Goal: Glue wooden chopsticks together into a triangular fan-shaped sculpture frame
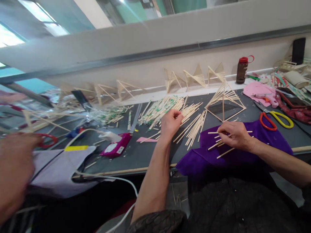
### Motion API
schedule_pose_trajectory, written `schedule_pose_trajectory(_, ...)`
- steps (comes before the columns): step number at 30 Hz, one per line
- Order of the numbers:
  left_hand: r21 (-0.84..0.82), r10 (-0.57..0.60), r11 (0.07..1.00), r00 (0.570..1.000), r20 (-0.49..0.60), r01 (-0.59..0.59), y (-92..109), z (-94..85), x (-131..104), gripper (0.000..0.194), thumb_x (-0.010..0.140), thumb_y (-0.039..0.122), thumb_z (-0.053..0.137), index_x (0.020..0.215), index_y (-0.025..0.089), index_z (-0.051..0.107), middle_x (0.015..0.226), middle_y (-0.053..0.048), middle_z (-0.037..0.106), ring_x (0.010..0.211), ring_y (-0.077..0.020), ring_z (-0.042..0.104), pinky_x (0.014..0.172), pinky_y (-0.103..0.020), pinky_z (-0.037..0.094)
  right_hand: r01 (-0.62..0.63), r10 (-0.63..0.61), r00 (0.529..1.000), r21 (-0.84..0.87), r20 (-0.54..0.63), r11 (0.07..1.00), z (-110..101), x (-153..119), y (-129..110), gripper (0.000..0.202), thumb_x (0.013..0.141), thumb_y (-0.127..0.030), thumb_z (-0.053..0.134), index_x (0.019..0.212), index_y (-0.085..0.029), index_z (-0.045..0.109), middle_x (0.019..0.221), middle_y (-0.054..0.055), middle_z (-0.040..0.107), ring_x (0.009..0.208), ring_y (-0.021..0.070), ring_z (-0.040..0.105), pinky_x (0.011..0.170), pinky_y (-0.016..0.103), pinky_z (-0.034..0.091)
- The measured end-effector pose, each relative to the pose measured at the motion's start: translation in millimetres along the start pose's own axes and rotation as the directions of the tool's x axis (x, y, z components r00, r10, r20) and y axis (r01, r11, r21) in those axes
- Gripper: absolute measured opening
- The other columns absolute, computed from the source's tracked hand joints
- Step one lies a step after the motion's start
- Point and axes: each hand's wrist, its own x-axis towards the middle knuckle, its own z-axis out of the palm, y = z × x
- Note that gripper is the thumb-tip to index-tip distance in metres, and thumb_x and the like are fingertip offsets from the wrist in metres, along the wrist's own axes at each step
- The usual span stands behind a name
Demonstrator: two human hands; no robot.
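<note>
My right hand (234, 134) is closed on a thin wooden stick (212, 133) above a purple cloth (194, 161). More sticks (225, 153) lie on the cloth under that hand. To the left, my left hand (172, 123) is curled with its fingertips together beside the loose sticks (194, 129) on the dark table. Whatever its fingers hold, if anything, is hidden. Beyond my right hand stands a pyramid-like frame of sticks (223, 103). Scissors with red and yellow handles (275, 120) rest at the cloth's far right edge.
Sticks in green-printed wrappers (160, 111) pile up behind my left hand. A brown bottle (242, 71), a pink glue gun (268, 98) and several stick models (194, 79) stand farther back. Left are a magenta pack (116, 145), a white cable (121, 179) and another person's blurred hand (18, 171).
</note>
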Motion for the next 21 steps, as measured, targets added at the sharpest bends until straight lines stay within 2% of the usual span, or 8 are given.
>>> schedule_pose_trajectory(1,-0.085,0.021,0.996,1.000,0.004,-0.021,8,-2.9,-2,0.036,0.084,0.027,0.049,0.112,0.015,0.066,0.091,-0.010,0.075,0.071,-0.0191,0.069,0.064,-0.030,0.054,-0.096,0.098,0.995,0.090,-0.017,0.991,-4,6,-2,0.015,0.080,-0.012,0.054,0.074,-0.017,0.067,0.067,0.000,0.067,0.058,0.0092,0.056,0.058,0.023,0.041)
schedule_pose_trajectory(3,-0.296,0.077,0.953,0.997,0.030,-0.065,29,-5.5,-10,0.043,0.084,0.033,0.050,0.123,0.018,0.061,0.090,-0.005,0.074,0.061,-0.0137,0.064,0.053,-0.025,0.050,-0.296,0.308,0.951,0.274,-0.003,0.915,-14,22,-6,0.013,0.078,-0.016,0.056,0.073,-0.018,0.068,0.066,-0.001,0.066,0.057,0.0089,0.055,0.057,0.022,0.041)
schedule_pose_trajectory(5,-0.663,0.134,0.748,0.985,0.108,-0.029,52,-3.8,-18,0.042,0.077,0.036,0.060,0.114,0.018,0.066,0.084,-0.003,0.071,0.054,-0.0104,0.058,0.046,-0.022,0.044,-0.432,0.469,0.882,0.475,0.045,0.767,-23,40,-10,0.010,0.076,-0.021,0.060,0.071,-0.018,0.068,0.064,-0.001,0.065,0.058,0.0101,0.055,0.059,0.024,0.042)
schedule_pose_trajectory(7,-0.821,0.182,0.569,0.967,0.176,0.043,73,0.8,-27,0.037,0.072,0.040,0.070,0.101,0.017,0.070,0.078,-0.002,0.069,0.050,-0.0087,0.055,0.044,-0.020,0.040,-0.457,0.554,0.828,0.680,0.090,0.573,-30,56,-10,0.009,0.073,-0.026,0.062,0.070,-0.019,0.067,0.064,-0.001,0.066,0.061,0.0114,0.058,0.063,0.027,0.045)
schedule_pose_trajectory(9,-0.859,0.215,0.506,0.955,0.205,0.071,91,6.6,-35,0.034,0.070,0.044,0.075,0.090,0.018,0.071,0.073,-0.001,0.068,0.047,-0.0082,0.054,0.041,-0.020,0.038,-0.428,0.622,0.776,0.816,0.110,0.390,-33,69,-5,0.010,0.069,-0.030,0.066,0.069,-0.020,0.066,0.066,-0.001,0.067,0.064,0.0120,0.059,0.068,0.029,0.047)
schedule_pose_trajectory(12,-0.857,0.259,0.511,0.939,0.226,0.065,109,15.5,-41,0.030,0.069,0.045,0.077,0.081,0.018,0.072,0.066,0.000,0.067,0.045,-0.0084,0.052,0.040,-0.020,0.035,-0.395,0.701,0.696,0.898,0.155,0.194,-33,78,9,0.014,0.064,-0.032,0.071,0.070,-0.020,0.067,0.070,-0.001,0.068,0.067,0.0116,0.059,0.070,0.028,0.046)
schedule_pose_trajectory(16,-0.836,0.272,0.547,0.937,0.218,0.036,119,26.2,-41,0.025,0.068,0.042,0.077,0.076,0.018,0.073,0.048,0.004,0.056,0.041,-0.0080,0.044,0.039,-0.020,0.030,-0.375,0.741,0.629,0.927,0.236,0.023,-28,79,26,0.014,0.065,-0.032,0.069,0.073,-0.020,0.069,0.071,-0.001,0.068,0.066,0.0115,0.057,0.066,0.027,0.044)
schedule_pose_trajectory(21,-0.833,0.233,0.550,0.948,0.218,0.056,119,36.9,-40,0.030,0.066,0.041,0.075,0.085,0.018,0.076,0.056,0.002,0.062,0.042,-0.0080,0.044,0.039,-0.021,0.031,-0.308,0.778,0.561,0.944,0.282,-0.121,-20,77,38,0.006,0.069,-0.025,0.067,0.071,-0.020,0.068,0.069,-0.001,0.070,0.063,0.0113,0.057,0.064,0.026,0.045)
